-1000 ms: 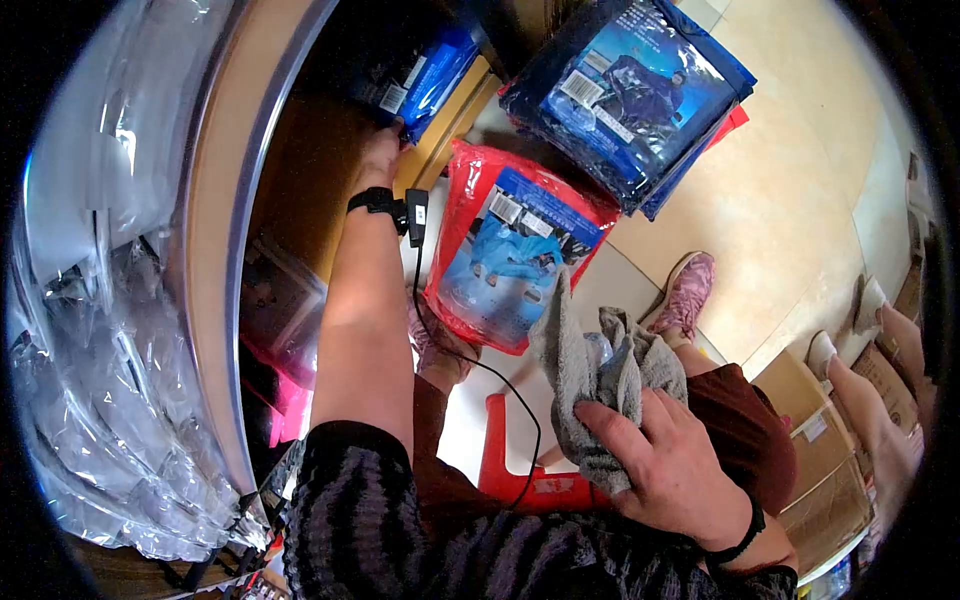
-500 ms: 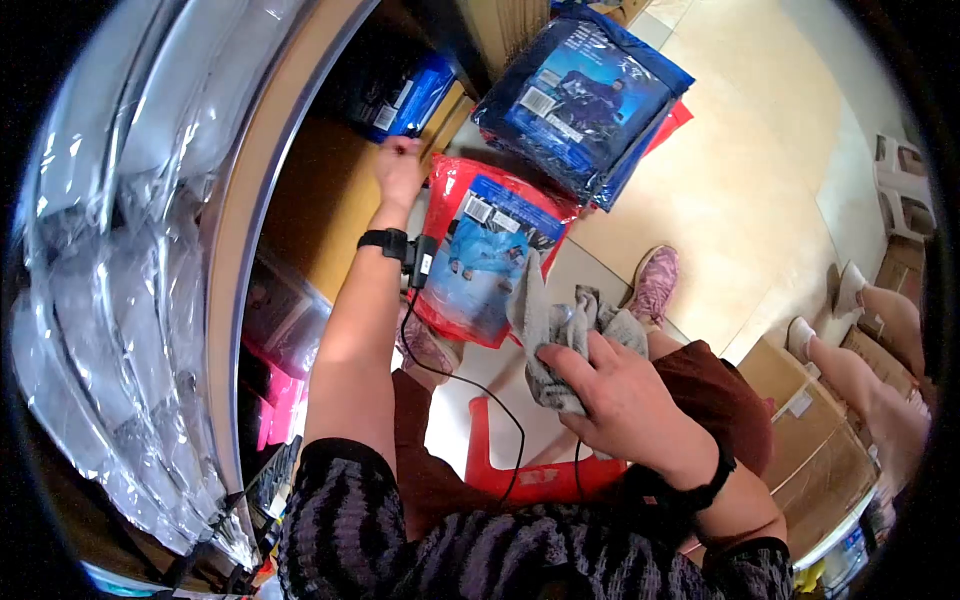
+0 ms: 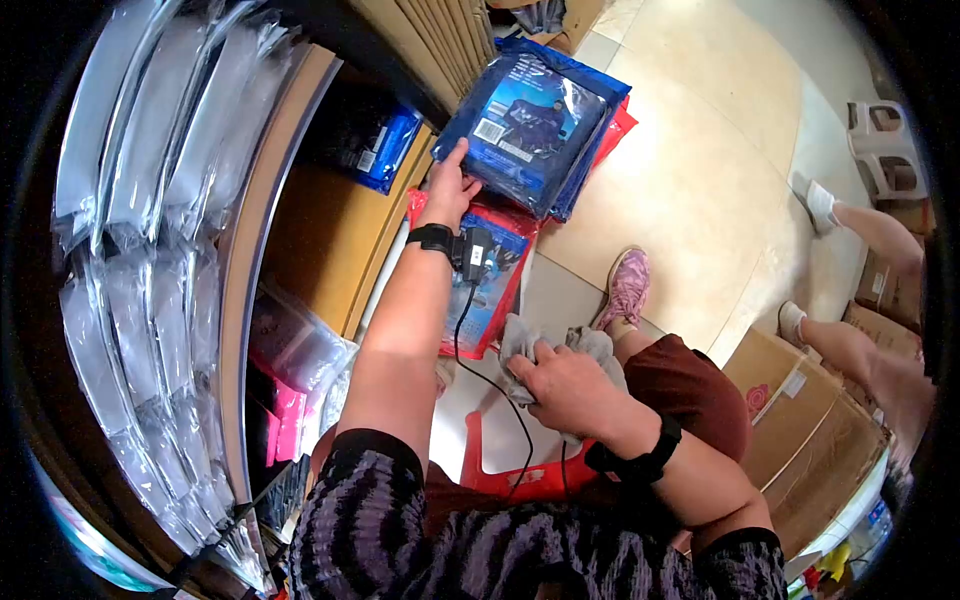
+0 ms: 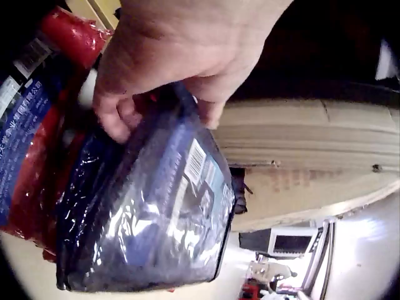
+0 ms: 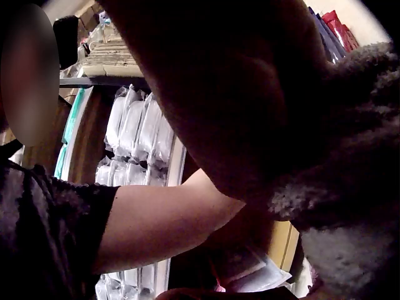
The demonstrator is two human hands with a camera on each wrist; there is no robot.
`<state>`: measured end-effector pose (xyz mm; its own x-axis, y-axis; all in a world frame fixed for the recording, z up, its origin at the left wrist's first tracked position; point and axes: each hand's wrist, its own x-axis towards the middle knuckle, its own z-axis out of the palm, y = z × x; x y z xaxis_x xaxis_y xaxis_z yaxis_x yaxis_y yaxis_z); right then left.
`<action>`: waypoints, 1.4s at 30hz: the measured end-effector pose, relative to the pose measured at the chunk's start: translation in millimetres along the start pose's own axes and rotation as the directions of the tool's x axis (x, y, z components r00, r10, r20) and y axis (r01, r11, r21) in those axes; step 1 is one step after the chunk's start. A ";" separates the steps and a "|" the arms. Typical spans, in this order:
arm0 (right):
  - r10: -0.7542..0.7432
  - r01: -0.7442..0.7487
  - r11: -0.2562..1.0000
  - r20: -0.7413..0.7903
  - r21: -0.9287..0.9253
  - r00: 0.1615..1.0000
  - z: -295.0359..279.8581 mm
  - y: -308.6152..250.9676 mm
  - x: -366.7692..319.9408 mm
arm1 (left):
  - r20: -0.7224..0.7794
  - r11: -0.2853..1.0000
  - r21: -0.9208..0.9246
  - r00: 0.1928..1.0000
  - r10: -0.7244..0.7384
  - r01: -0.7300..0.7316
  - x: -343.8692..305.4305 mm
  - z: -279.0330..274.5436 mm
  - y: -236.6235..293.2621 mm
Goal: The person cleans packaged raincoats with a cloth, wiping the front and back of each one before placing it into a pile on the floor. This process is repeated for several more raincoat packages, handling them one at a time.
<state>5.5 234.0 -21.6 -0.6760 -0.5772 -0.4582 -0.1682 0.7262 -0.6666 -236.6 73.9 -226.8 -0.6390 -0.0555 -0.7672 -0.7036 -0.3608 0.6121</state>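
The left hand (image 3: 450,188) is at the near left corner of the dark blue plastic-wrapped package (image 3: 530,115) on top of a stack. In the left wrist view its fingers and thumb (image 4: 209,112) pinch the edge of that package (image 4: 169,212). Below it lies a red package (image 3: 487,300) with a blue label, partly covered by the left wrist. The right hand (image 3: 575,388) grips a crumpled grey cloth (image 3: 520,345) above the person's lap. In the right wrist view the cloth (image 5: 344,250) is dark and close to the camera.
One blue package (image 3: 392,150) lies on the wooden shelf (image 3: 335,235) at left. Clear-wrapped items (image 3: 140,330) line the far left. A red stool (image 3: 535,480) is between the legs, and a cardboard box (image 3: 800,430) stands at right. A black cable hangs from the left wrist camera.
The left hand has moved right, away from the blue package on the shelf, to the corner of the stack. The right hand still holds the cloth.
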 end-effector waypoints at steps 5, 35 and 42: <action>0.023 -0.023 1.000 -0.016 -0.013 1.000 -7.0 4.0 0.6 | 0.273 0.998 -0.057 0.962 -0.008 0.025 -3.3 -20.2 -6.7; -0.017 0.018 0.998 0.009 -0.064 1.000 -11.2 -15.4 15.1 | 0.323 0.961 0.273 0.936 -0.142 0.051 -155.8 -165.8 56.2; -0.007 0.012 0.994 0.049 -0.110 0.999 -8.7 -16.0 12.5 | 0.162 0.989 -0.057 0.976 0.143 -0.136 -110.9 -192.6 79.8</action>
<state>-6.6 218.4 -11.5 -0.6391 -0.5997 -0.4816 -0.2544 0.7558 -0.6034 -162.0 -128.1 -129.8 -0.7751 0.0453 -0.6302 -0.5915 -0.4027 0.6986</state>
